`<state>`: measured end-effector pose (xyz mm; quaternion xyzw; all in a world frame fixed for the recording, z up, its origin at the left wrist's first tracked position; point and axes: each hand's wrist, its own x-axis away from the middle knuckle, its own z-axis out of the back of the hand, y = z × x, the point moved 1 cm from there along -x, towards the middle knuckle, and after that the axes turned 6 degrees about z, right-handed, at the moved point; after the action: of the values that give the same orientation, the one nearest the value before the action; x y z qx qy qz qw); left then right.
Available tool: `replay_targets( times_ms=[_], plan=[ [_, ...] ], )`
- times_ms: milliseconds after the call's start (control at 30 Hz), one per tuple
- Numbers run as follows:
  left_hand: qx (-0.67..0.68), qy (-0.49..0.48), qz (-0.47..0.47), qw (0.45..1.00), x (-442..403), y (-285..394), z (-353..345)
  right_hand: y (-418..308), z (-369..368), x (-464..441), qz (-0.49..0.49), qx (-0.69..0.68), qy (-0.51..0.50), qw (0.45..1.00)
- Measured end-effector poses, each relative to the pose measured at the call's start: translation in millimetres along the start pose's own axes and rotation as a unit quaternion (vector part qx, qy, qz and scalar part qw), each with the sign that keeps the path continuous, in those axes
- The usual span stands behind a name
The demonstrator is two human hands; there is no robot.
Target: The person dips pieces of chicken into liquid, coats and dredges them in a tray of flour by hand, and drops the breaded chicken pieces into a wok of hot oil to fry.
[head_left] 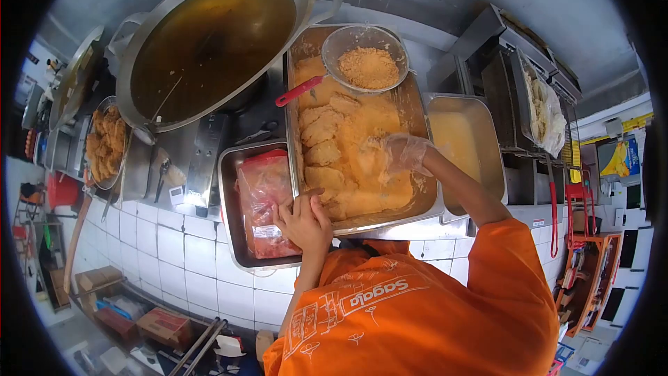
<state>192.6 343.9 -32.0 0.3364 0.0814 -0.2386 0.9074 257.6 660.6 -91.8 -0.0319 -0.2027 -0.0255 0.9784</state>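
Observation:
My right hand [407, 154], in a clear plastic glove, reaches into orange breading flour [379, 200] inside a large metal tray [422, 217]. Its fingertips are partly lost in the flour, so their closure is unclear. Breaded flat pieces [322, 153] lie in a row along the tray's left side. Bare, my left hand [306, 224] grips the tray's lower left rim, thumb on the inner side and fingers outside. Those fingers lie over a clear plastic bag of reddish meat [263, 191] in a smaller metal pan [228, 231].
A wide pan of dark oil [212, 45] stands at upper left. A sieve [369, 63] of crumbs with a red handle [299, 90] rests over the tray's far end. Right of it sits a pan of pale yellow liquid [456, 143]. Fried pieces [106, 143] fill a basket at left.

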Motion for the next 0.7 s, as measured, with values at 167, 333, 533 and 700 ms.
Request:
replay_targets(
  times_ms=[167,333,533,700],
  plan=[
    [0.005,0.010,0.003,1.000,0.5,-0.2,-1.0,-2.0,8.6,-46.4,-0.041,-0.073,0.073,0.994],
    [0.001,0.017,0.003,1.000,0.8,-0.7,-0.3,-36.5,-38.3,-107.0,-0.069,-0.066,0.153,0.984],
    [0.000,0.019,0.008,1.000,1.8,-0.2,-3.3,-73.8,-81.1,-87.9,-0.073,-0.029,0.187,0.979],
    [0.003,0.013,0.010,1.000,1.8,-0.9,-2.9,-101.7,-21.6,-39.9,-0.046,-0.186,0.037,0.981]
  ],
)
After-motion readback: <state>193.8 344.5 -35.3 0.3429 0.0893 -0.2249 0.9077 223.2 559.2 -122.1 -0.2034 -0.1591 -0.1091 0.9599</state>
